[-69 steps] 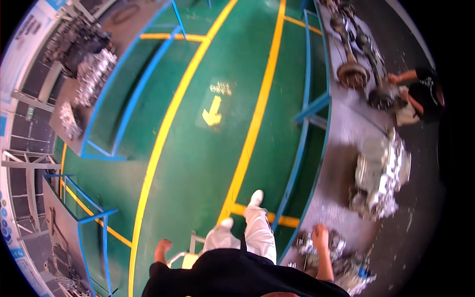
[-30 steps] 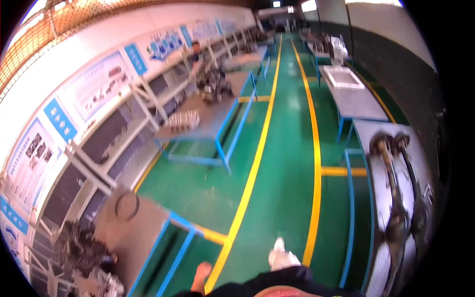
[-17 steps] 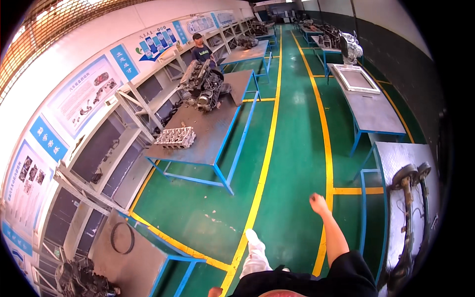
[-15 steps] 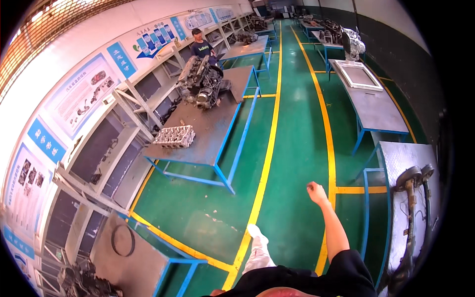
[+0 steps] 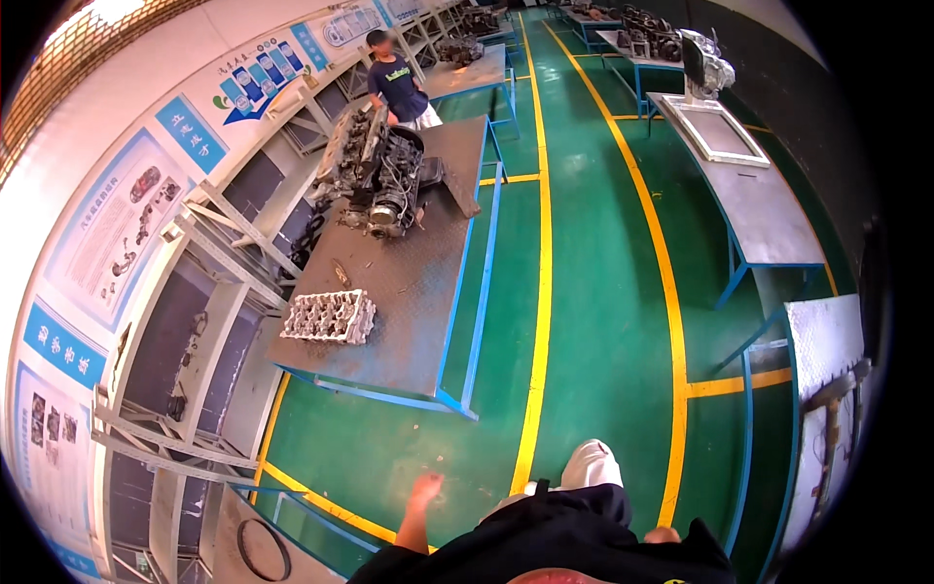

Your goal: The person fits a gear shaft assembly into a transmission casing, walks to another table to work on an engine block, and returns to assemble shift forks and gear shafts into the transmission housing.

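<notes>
**Head view: walking a workshop aisle, both hands empty**

Head camera looked down on a green floor (image 5: 603, 292) crossed by long yellow lines (image 5: 538, 253), the widest thing in sight. Along the left stood a white wall of blue-edged posters (image 5: 117, 234) above grey metal racking (image 5: 195, 331). A long steel counter (image 5: 418, 282) with a blue frame ran beside the aisle, well ahead of the walker and to the left. On its far part sat a large dark engine (image 5: 377, 175); nearer, close to the left edge, lay a pale cylinder head (image 5: 329, 317), apart from the engine. A second grey counter (image 5: 749, 195) stood across the aisle on the right, carrying a flat framed panel (image 5: 718, 131). Another person in a dark shirt (image 5: 399, 83) stood at the far end of the engine counter.

At the bottom edge, the left hand (image 5: 425, 489) hung over the floor with fingers loosely spread, holding nothing. Only a sliver of the right hand (image 5: 662, 534) showed beside the dark jacket, so its grip could not be told. A white shoe (image 5: 592, 464) stepped between them.
</notes>
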Tool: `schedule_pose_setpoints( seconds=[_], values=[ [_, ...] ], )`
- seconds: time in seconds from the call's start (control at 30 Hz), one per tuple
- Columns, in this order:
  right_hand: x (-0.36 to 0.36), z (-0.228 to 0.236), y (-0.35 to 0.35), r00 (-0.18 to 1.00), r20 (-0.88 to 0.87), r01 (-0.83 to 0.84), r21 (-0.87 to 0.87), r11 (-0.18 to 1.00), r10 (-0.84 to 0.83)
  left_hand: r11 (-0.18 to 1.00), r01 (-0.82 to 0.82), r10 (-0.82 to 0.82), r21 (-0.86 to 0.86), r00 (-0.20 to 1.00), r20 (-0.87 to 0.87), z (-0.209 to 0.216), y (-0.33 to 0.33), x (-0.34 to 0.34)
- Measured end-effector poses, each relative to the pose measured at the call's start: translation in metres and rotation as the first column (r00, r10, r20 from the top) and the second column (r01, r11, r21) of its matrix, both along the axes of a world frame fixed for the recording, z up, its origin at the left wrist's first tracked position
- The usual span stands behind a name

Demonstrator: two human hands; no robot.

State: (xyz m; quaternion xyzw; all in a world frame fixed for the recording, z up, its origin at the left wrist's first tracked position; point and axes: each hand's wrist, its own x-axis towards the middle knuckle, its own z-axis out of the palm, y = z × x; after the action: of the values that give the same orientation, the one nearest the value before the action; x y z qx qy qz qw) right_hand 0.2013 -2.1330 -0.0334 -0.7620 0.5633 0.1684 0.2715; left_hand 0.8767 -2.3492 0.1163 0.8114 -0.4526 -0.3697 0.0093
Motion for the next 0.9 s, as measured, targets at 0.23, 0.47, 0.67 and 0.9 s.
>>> schedule_pose_setpoints(
  seconds=[0.23,0.47,0.67,0.9],
  values=[
    [-0.015,-0.013,-0.135,0.744,-0.42,0.644,0.659,0.389,-0.519,0.934,-0.059,0.01,-0.352,0.99,-0.14,0.004,-0.246,-0.051],
    [-0.031,0.005,-0.472,0.599,0.116,0.723,0.347,0.597,-0.793,0.805,-0.1,0.113,-0.585,0.993,-0.013,0.076,-0.408,-0.081],
    [0.017,0.074,-0.753,0.776,0.379,0.59,-0.153,0.793,-0.504,0.576,-0.231,0.327,-0.784,0.944,-0.037,0.187,-0.541,-0.043],
    [0.181,0.23,-0.889,0.788,0.587,0.35,-0.179,0.92,-0.185,0.719,0.1,0.221,-0.688,0.905,0.363,0.216,-0.682,0.03]
  ],
)
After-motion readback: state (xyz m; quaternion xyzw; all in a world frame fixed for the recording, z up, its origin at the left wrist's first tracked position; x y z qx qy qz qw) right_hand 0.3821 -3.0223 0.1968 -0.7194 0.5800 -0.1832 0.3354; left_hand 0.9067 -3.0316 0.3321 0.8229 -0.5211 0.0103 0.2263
